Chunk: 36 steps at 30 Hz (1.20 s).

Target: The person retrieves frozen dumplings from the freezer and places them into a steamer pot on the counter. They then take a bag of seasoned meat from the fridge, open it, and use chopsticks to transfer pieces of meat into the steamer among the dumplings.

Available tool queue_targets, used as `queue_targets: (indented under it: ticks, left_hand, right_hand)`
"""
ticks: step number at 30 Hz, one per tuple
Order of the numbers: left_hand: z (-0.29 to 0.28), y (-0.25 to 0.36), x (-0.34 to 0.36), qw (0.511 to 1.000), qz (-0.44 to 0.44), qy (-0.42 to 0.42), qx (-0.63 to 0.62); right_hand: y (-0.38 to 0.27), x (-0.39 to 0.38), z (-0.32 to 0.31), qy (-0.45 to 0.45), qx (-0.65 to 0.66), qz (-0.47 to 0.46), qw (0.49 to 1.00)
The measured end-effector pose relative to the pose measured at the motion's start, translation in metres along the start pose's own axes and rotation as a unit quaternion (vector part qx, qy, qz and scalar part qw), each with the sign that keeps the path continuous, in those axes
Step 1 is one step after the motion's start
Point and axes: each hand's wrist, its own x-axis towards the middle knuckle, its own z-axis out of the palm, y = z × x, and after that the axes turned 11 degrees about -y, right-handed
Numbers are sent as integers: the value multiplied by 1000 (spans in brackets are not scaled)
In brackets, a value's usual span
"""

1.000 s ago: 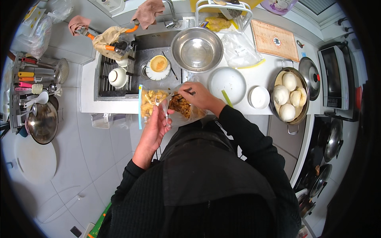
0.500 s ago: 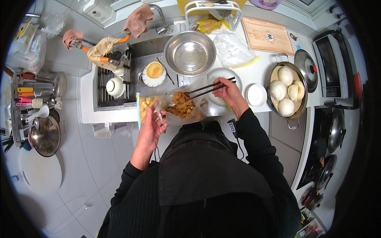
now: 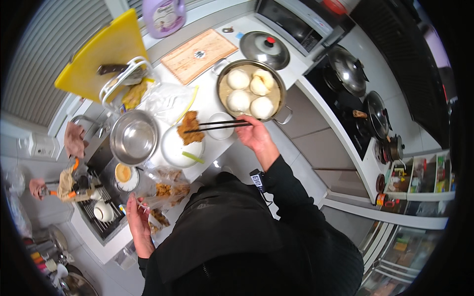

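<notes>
With our right hand we pinch black chopsticks gripping a browned, crusty piece above the white plate; our left hand holds a clear bag of similar pieces. Four pale buns sit in the steel pan.

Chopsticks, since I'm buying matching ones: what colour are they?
The chopsticks are black, showing best in the head view.

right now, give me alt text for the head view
The right hand holds browned food with black chopsticks over a white plate; the left hand holds a clear bag. Four pale buns sit in a metal pan.
</notes>
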Motion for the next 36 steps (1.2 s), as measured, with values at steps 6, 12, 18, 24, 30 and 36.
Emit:
queue_targets:
  ticks: [6, 12, 18, 24, 30, 36]
  left_hand:
    - [13, 18, 23, 999, 17, -13, -26]
    - [39, 42, 16, 992, 105, -60, 39]
    - [20, 15, 14, 993, 51, -21, 107]
    - [-9, -14, 20, 991, 13, 9, 137]
    - [-12, -28, 42, 989, 7, -56, 136]
    - [-7, -41, 32, 985, 14, 80, 150]
  right_hand:
    - [-80, -82, -69, 12, -4, -185, 983]
    - [-119, -100, -106, 28, 82, -175, 981]
    - [-130, -79, -103, 21, 54, -174, 983]
    - [-137, -88, -85, 32, 13, -280, 959]
    - [-161, -121, -70, 98, 60, -375, 920]
    - [-193, -111, -101, 110, 75, -357, 925]
